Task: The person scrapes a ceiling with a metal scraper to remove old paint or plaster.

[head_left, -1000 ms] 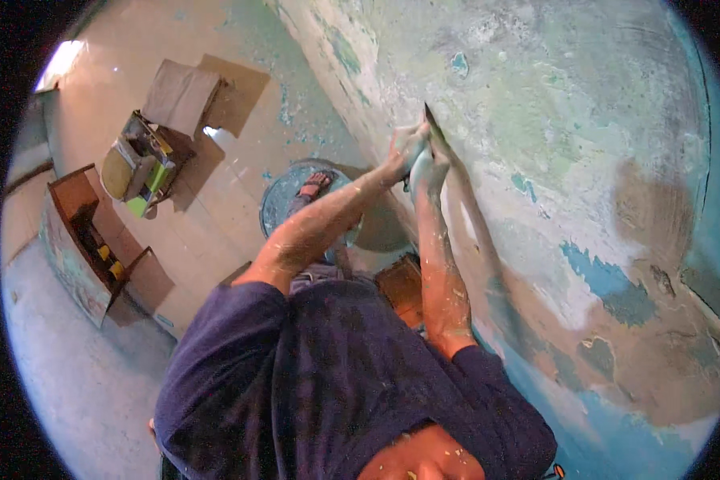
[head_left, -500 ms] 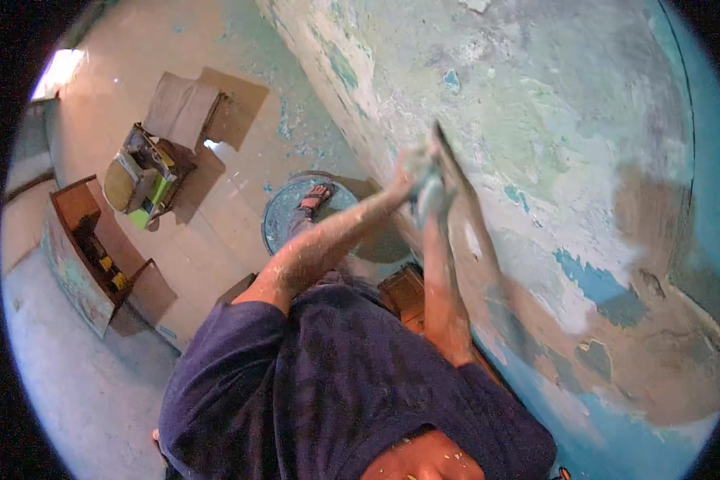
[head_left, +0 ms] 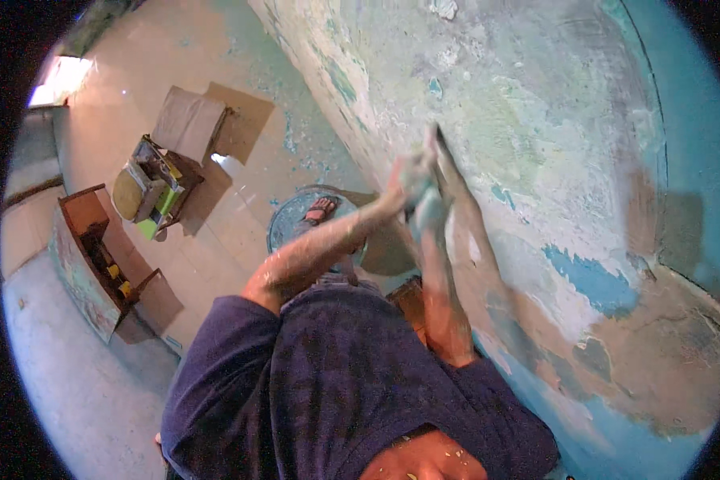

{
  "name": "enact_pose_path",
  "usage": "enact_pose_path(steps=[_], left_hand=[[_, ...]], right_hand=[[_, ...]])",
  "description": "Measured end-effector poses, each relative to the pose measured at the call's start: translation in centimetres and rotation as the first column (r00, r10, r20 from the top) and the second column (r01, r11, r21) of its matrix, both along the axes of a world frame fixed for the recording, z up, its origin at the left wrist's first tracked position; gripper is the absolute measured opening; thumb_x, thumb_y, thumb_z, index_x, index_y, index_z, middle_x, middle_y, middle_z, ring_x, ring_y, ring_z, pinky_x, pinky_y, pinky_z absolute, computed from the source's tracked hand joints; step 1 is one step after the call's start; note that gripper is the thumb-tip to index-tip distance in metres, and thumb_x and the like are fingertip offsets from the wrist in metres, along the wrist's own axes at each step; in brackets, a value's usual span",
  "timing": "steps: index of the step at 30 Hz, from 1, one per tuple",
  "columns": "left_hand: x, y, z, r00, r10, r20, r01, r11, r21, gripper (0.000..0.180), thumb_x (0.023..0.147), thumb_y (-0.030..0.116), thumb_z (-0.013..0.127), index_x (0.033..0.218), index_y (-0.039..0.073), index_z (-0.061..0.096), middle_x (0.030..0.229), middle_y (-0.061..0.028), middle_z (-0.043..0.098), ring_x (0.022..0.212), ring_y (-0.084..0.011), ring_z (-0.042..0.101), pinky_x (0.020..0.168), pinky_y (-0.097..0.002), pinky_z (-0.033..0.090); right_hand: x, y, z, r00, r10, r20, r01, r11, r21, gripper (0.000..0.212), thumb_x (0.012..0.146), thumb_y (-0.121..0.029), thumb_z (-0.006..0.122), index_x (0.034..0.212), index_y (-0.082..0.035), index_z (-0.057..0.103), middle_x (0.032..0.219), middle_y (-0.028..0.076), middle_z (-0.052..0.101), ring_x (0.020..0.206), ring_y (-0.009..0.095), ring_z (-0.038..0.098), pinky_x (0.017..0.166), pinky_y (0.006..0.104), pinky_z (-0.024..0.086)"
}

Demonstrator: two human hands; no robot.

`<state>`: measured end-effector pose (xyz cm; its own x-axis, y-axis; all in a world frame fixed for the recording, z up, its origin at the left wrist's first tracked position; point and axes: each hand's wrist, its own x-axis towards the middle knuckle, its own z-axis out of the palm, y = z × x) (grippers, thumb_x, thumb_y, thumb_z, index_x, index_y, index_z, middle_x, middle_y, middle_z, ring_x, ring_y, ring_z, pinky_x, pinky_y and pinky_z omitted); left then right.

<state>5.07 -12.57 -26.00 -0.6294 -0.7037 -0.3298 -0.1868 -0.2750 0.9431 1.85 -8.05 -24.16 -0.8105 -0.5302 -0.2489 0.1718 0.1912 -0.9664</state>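
Both my hands come together against the peeling wall [head_left: 528, 120], at the upper middle of the view. My left hand [head_left: 410, 176] is closed, its fingers pressed close to the wall surface. Just below and to the right, my right hand [head_left: 430, 210] is closed too, dusted with pale blue-white powder. Something thin seems held between them, with a dark end showing below the fingers; blur and the hands hide what it is. Pale flakes dot my left forearm [head_left: 316, 248]. The wall shows whitish, greenish and grey layers, with blue paint patches [head_left: 592, 280] at the lower right.
My sandalled foot [head_left: 320, 210] rests on a round blue platform [head_left: 284, 220]. Blue flakes lie on the tiled floor [head_left: 240, 204]. To the left stand a cloth-covered piece [head_left: 188, 124], a stand piled with items [head_left: 156, 188] and an open wooden cabinet [head_left: 96, 248].
The whole view has shifted slightly, so floor things sit a little lower and right. My hands stay together at the wall, the left a little lower.
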Motion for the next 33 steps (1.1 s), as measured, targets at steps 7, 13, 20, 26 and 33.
enact_pose_path(steps=[7, 13, 20, 26, 33], left_hand=[[-1.3, -5.5, 1.1, 0.991, 0.035, 0.131, -0.051, 0.992, 0.120, 0.041, 0.091, 0.033, 0.044, 0.083, -0.005, 0.060, 0.073, -0.0194, 0.061, 0.076, -0.0111, 0.055, 0.069, -0.0358, 0.046], [1.7, -2.5, 3.0, 0.998, -0.055, -0.005, 0.055, 0.998, -0.021, 0.042, 0.091, 0.031, 0.044, 0.089, -0.006, 0.061, 0.073, -0.0121, 0.063, 0.078, -0.0125, 0.055, 0.071, -0.0359, 0.046], [1.5, -2.1, 2.7, 0.996, -0.007, -0.089, 0.009, 1.000, 0.014, 0.045, 0.091, 0.036, 0.045, 0.079, -0.006, 0.054, 0.063, -0.0045, 0.055, 0.063, -0.0089, 0.049, 0.055, -0.0301, 0.043], [1.2, 3.4, 5.2, 0.973, -0.182, -0.143, 0.185, 0.983, 0.009, 0.044, 0.091, 0.032, 0.046, 0.117, -0.004, 0.049, 0.079, -0.0268, 0.052, 0.077, -0.0083, 0.048, 0.068, -0.0324, 0.045], [2.0, 5.5, 5.9, 0.962, -0.274, 0.013, 0.269, 0.951, 0.155, 0.042, 0.091, 0.033, 0.045, 0.108, -0.004, 0.055, 0.082, -0.0298, 0.047, 0.073, -0.0102, 0.052, 0.066, -0.0326, 0.045]], right_hand=[[-1.0, -3.9, -0.9, 0.974, 0.042, -0.222, -0.024, 0.996, 0.084, 0.040, 0.091, -0.037, 0.049, 0.067, -0.005, 0.050, 0.069, -0.002, 0.048, 0.065, 0.008, 0.044, 0.051, 0.0250, 0.035], [3.0, -1.0, 2.1, 0.978, -0.161, 0.129, 0.163, 0.987, -0.005, 0.041, 0.094, -0.033, 0.045, 0.102, 0.004, 0.060, 0.090, 0.007, 0.060, 0.080, 0.014, 0.053, 0.067, 0.0247, 0.044], [2.2, -0.1, 2.7, 0.998, -0.010, -0.061, 0.009, 1.000, -0.019, 0.045, 0.094, -0.030, 0.045, 0.124, 0.003, 0.048, 0.111, 0.009, 0.058, 0.095, 0.016, 0.052, 0.080, 0.0250, 0.043], [2.4, 5.6, 5.5, 0.960, -0.181, 0.214, 0.196, 0.979, -0.050, 0.049, 0.095, -0.037, 0.040, 0.123, 0.002, 0.049, 0.116, 0.010, 0.056, 0.098, 0.019, 0.052, 0.083, 0.0265, 0.043], [3.6, 8.6, 6.2, 0.973, -0.203, 0.114, 0.192, 0.976, 0.099, 0.043, 0.094, -0.028, 0.044, 0.123, 0.004, 0.049, 0.115, 0.007, 0.054, 0.100, 0.015, 0.052, 0.085, 0.0256, 0.043]])
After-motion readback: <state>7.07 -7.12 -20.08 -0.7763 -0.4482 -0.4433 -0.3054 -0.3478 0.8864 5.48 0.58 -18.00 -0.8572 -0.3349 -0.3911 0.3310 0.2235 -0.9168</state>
